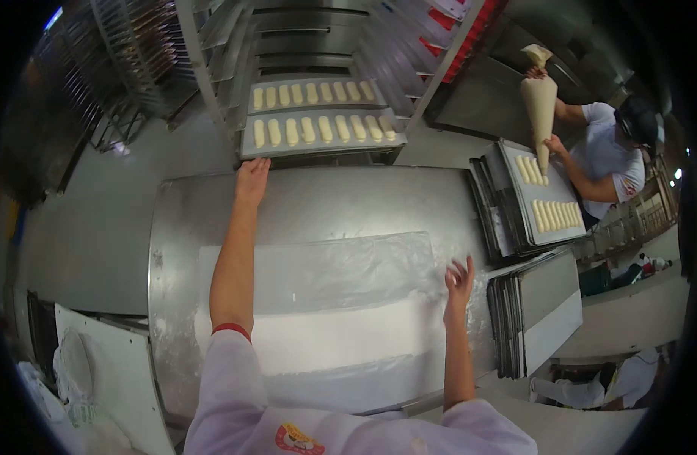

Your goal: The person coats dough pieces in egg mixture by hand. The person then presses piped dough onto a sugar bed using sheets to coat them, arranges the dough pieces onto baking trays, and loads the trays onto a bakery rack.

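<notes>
My left hand (253, 180) reaches over the far edge of the steel table (326, 199), its fingers together at the near left corner of a tray (326, 149) in the rack. That tray bears a row of piped dough strips (307, 130); a second tray (379, 101) with a similar row lies behind it. Above the right part of the table my right hand (460, 279) is raised, fingers apart, holding nothing. Between my arms lie a crumpled plastic sheet (348, 265) and a flat white floury layer (341, 334).
At the right a co-worker (602, 152) pipes from a large bag (540, 114) onto a stacked tray (553, 189). More stacked trays (546, 303) stand nearer. Another person (629, 383) is at the lower right. A white board (109, 371) lies at the lower left.
</notes>
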`<state>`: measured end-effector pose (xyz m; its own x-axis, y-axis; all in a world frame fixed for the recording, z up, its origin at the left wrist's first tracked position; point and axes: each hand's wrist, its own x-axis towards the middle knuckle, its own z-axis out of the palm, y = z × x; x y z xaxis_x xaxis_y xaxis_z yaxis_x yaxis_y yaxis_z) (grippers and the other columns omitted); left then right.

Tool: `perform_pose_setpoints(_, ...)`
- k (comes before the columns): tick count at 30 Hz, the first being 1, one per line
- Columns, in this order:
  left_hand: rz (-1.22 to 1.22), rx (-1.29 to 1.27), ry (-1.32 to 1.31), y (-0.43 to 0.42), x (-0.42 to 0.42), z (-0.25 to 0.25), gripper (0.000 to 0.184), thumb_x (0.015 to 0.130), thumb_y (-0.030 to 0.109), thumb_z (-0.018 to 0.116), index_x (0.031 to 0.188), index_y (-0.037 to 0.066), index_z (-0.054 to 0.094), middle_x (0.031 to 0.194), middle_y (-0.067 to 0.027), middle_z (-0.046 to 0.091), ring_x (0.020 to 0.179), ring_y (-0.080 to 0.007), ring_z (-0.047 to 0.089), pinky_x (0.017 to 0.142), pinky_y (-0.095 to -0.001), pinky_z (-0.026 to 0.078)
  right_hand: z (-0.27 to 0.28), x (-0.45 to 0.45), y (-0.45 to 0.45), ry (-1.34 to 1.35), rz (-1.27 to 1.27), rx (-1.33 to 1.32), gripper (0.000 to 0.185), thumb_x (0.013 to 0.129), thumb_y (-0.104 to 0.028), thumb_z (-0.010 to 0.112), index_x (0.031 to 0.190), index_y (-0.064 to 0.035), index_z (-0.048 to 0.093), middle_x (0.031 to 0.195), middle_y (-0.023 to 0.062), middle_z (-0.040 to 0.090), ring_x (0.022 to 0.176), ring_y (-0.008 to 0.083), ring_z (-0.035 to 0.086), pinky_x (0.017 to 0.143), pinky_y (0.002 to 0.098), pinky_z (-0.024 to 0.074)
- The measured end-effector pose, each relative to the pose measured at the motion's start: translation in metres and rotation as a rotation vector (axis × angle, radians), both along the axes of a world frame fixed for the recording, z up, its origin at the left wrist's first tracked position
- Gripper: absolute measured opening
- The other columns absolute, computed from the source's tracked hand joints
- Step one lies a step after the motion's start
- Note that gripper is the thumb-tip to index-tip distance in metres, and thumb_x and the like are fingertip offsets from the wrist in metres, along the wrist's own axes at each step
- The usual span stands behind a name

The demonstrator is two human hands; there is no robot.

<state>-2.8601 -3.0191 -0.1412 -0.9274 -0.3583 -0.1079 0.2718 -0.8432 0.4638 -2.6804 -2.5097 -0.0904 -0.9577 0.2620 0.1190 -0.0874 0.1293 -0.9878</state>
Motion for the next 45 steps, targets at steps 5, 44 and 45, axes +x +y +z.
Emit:
perform_pose_setpoints(5,-0.066,-0.113,-0.011,0.01,-0.019,0.016,0.047,0.088,0.004,0.054,0.129,-0.002,0.03,0.117,-0.0087,0.046,0.117,-0.02,0.043,0.113,-0.0456,0.016,-0.008,0.123,0.038,-0.05,-0.298,0.511,0.056,0.083,-0.007,0.057,0.136,-0.0059,0.037,0.119,0.0126,0.049,0.109,0.0257,0.046,0.092,0.0403,0.0325)
perform_pose_setpoints(44,-0.063,-1.722,-0.028,0.357,0.326,0.113,0.02,0.088,0.008,0.051,0.102,0.001,0.064,0.102,-0.0092,0.064,0.092,-0.0212,0.058,0.074,-0.031,0.044,-0.031,0.199,0.11,0.018,-0.252,0.711,0.054,0.088,-0.025,0.057,0.136,-0.0159,0.034,0.133,0.0121,0.034,0.123,0.0285,0.035,0.096,0.0475,0.0307)
perform_pose_setpoints(45,-0.073,-1.706,-0.032,0.367,0.326,0.11,0.019,0.087,0.006,0.052,0.101,0.002,0.064,0.101,-0.008,0.064,0.091,-0.0205,0.058,0.072,-0.0308,0.043,-0.018,0.196,0.128,0.088,-0.223,0.716,0.052,0.085,-0.023,0.06,0.132,-0.0141,0.041,0.127,0.0107,0.042,0.118,0.028,0.04,0.095,0.0442,0.0336)
